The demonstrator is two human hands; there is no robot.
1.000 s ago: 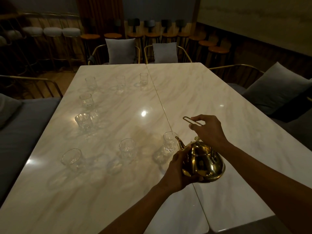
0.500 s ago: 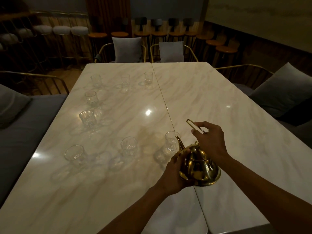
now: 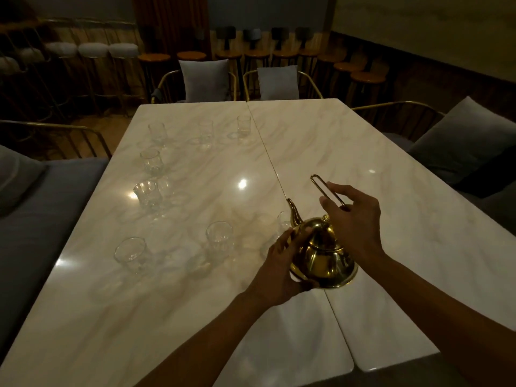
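A shiny gold teapot [image 3: 324, 255] hangs over the seam of the white marble table [image 3: 418, 219], its spout pointing up and away. My right hand [image 3: 353, 219] pinches the thin wire handle above the lid. My left hand [image 3: 282, 268] cups the pot's left side and base. Just beyond the pot, a clear glass [image 3: 283, 222] is mostly hidden behind the spout and my left hand.
Several clear glasses stand on the table's left half, among them one [image 3: 219, 240] near the pot, one [image 3: 131, 254] at front left and one [image 3: 243, 125] at the far end. Cushioned chairs [image 3: 205, 76] and sofas [image 3: 460, 143] ring the table; stools line the back wall.
The teapot has tipped back, its spout lifted away from the nearest glass and now pointing up. Both hands have kept their hold on it.
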